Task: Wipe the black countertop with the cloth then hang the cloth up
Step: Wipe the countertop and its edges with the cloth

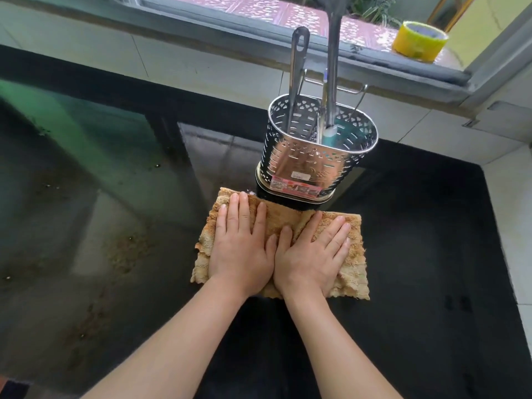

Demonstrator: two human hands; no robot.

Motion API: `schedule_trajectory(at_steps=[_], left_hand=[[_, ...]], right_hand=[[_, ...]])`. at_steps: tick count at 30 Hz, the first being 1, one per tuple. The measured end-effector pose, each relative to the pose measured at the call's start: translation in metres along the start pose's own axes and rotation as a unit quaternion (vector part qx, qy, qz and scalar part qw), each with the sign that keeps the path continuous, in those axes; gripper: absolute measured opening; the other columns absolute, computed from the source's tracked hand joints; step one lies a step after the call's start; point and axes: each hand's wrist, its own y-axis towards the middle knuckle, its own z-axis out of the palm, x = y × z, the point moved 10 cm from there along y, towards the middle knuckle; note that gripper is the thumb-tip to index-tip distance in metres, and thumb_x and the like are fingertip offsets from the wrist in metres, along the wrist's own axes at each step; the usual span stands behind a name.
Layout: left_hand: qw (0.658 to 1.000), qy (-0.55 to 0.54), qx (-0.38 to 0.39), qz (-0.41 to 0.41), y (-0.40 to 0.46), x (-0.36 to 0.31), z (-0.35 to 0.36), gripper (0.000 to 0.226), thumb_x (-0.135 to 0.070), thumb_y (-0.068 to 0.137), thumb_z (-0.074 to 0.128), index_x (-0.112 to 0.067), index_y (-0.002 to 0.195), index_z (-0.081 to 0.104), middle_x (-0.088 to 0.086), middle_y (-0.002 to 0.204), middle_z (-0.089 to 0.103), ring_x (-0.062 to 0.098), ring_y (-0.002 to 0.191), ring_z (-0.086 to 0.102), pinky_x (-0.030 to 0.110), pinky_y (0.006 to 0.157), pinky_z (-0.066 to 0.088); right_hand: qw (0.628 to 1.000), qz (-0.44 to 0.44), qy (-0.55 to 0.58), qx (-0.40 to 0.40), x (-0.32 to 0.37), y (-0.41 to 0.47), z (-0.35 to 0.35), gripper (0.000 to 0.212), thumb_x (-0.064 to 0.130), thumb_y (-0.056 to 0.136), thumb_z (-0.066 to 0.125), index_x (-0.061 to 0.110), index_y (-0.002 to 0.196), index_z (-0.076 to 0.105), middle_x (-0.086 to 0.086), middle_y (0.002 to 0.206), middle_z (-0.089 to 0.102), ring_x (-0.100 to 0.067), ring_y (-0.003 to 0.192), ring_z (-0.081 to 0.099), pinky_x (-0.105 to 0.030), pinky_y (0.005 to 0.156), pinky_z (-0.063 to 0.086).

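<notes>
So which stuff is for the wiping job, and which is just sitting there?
For the job: the cloth, the black countertop, the left hand and right hand pressing flat on it.

Just there: metal utensil holder, yellow tape roll.

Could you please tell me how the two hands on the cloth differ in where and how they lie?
The left hand lies on the cloth's left half, fingers reaching nearly to its far edge; the right hand lies on the right half, its fingertips well short of that edge. The left fingers point straight ahead, the right ones angle outward. Both press flat, thumbs side by side.
</notes>
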Motion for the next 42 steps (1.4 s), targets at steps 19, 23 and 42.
schedule_trajectory(at_steps=[19,23,42], left_hand=[[1.000,-0.005,0.000,0.010,0.012,0.002,-0.004,0.070,-0.058,0.101,-0.001,-0.024,0.162,0.003,0.014,0.171,-0.005,0.032,0.158,-0.010,0.050,0.127,-0.008],[1.000,-0.015,-0.002,0.024,0.005,0.002,-0.004,0.069,-0.056,0.100,-0.007,-0.025,0.161,0.001,0.011,0.171,-0.007,0.028,0.157,-0.015,0.048,0.127,-0.011],[0.998,-0.038,0.013,0.056,-0.136,0.041,0.006,0.064,-0.051,0.100,-0.008,-0.020,0.156,-0.017,0.014,0.166,-0.025,0.029,0.151,-0.032,0.046,0.120,-0.027]], right_hand=[[0.999,-0.039,0.013,0.002,0.013,0.011,-0.008,0.077,0.060,0.098,0.012,0.017,0.161,0.001,-0.025,0.165,-0.014,-0.038,0.153,-0.017,-0.051,0.124,-0.007],[0.998,-0.067,0.009,0.005,0.016,0.003,-0.009,0.075,0.059,0.098,0.009,0.019,0.161,-0.002,-0.024,0.165,-0.016,-0.037,0.153,-0.018,-0.050,0.125,-0.005],[0.999,-0.043,0.032,0.010,0.003,-0.149,0.012,0.076,0.059,0.097,0.006,0.019,0.161,-0.002,-0.017,0.167,-0.015,-0.029,0.154,-0.020,-0.046,0.124,-0.011]])
